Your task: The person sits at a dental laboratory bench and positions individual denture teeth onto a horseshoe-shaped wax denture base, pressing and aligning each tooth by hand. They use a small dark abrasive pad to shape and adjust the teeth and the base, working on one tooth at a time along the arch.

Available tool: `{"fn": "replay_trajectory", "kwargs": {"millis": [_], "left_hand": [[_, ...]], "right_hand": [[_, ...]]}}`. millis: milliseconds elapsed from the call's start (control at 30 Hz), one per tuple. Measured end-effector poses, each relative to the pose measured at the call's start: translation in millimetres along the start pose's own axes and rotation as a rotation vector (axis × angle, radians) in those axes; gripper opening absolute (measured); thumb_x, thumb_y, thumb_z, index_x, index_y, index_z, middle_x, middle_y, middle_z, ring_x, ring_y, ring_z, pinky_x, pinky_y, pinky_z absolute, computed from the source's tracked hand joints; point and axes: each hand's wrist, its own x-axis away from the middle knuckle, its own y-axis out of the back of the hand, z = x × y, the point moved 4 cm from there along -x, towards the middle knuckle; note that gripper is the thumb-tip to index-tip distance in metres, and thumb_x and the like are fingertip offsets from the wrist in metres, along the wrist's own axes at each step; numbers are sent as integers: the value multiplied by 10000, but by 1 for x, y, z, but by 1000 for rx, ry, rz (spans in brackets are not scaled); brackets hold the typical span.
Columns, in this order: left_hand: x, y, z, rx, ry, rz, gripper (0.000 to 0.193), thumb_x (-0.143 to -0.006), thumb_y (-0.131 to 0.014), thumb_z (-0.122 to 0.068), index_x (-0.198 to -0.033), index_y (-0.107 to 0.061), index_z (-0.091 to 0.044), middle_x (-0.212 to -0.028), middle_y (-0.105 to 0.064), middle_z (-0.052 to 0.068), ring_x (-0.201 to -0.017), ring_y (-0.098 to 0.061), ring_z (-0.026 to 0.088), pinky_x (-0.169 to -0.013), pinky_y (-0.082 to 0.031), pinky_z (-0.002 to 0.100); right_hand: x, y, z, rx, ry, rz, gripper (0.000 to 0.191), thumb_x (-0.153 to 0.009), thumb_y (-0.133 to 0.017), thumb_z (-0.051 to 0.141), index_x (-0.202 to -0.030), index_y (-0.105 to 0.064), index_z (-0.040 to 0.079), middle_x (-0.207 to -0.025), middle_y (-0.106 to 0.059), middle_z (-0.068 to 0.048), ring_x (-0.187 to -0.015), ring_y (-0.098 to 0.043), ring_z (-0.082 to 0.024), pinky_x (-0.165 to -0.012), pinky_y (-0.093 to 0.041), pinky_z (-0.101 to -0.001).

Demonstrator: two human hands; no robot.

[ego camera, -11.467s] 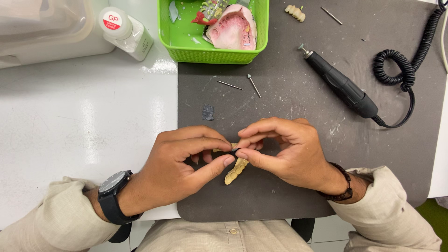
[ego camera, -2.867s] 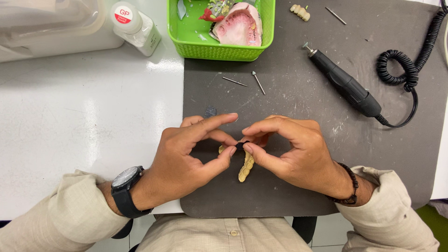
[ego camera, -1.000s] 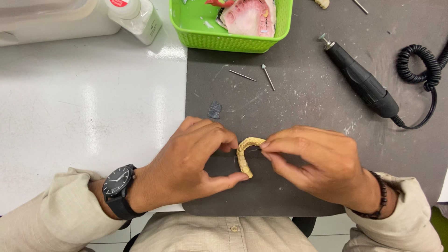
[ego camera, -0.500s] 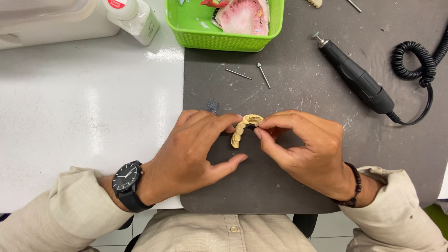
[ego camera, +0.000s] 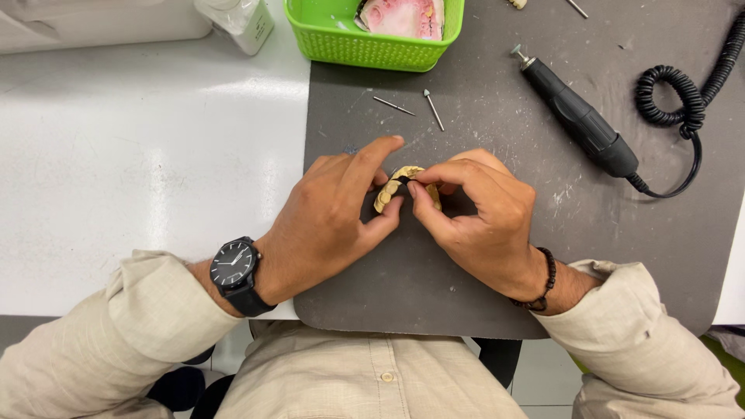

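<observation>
nearest the edge of the bench, two pale linen sleeves (ego camera: 116, 326) came in from below, the left wrist wearing a black wristwatch (ego camera: 233, 268) and the right a dark beaded bracelet (ego camera: 541, 278). both hands met over the grey work mat (ego camera: 434, 287). the left hand (ego camera: 330, 217) was curled round a small yellowish arch of teeth (ego camera: 390, 190), its forefinger laid over the top and its thumb pressed up from beneath, so the piece was pinched between them. the right hand (ego camera: 481, 217) closed on the other end of the same arch, thumb and forefinger nipping something small and dark against it; what that dark bit was i could not make out. the arch sat just above the mat, near its middle, held between the two sets of fingertips.

a little beyond the hands two thin metal burs (ego camera: 411, 105) lay loose on the mat, close together. to the right of them lay a black rotary handpiece (ego camera: 578, 120), its tip pointing away, with a coiled black cord (ego camera: 671, 97) trailing off its near end.

farther off, at the back edge, stood a green plastic basket (ego camera: 349, 43) half on the mat, holding a pink denture base (ego camera: 403, 15). left of it, on the white tabletop (ego camera: 140, 171), stood a white bottle (ego camera: 237, 19).
</observation>
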Motion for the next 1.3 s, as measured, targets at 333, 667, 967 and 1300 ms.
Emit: {"fn": "replay_trajectory", "kwargs": {"millis": [333, 667, 967, 1300], "left_hand": [[-2, -12, 4, -118, -172, -104, 525, -971, -736, -18, -1423, -469, -15, -976, -671, 94, -906, -674, 263, -889, -526, 395], [-4, -10, 11, -71, -136, -75, 479, -927, -760, -29, -1348, -531, -27, -917, -660, 64, -854, -664, 231, -872, -513, 384], [-4, -5, 6, -93, -159, -67, 415, -913, -765, -28, -1284, -580, -29, -966, -675, 72, -883, -662, 242, -895, -494, 398], [-1, -6, 6, -119, -183, -72, 325, -940, -762, -30, -1214, -589, -54, -947, -658, 37, -874, -652, 212, -957, -455, 396]], "right_hand": [[-2, -8, -7, 25, 56, -52, 197, -911, -861, -12, -1030, -708, 24, -909, -701, -59, -771, -679, -139, -663, -551, -253], [-6, 9, 1, 250, 208, 172, 259, -861, -792, 10, -1097, -771, 115, -858, -599, -15, -786, -530, -192, -694, -453, -339], [-1, 3, 10, 425, 308, 265, 386, -812, -814, 122, -1192, -748, 124, -897, -541, -13, -813, -482, -218, -713, -367, -384], [0, 0, 12, 481, 314, 277, 367, -837, -824, 148, -1193, -736, 122, -908, -537, -7, -837, -491, -208, -750, -369, -382]]}}
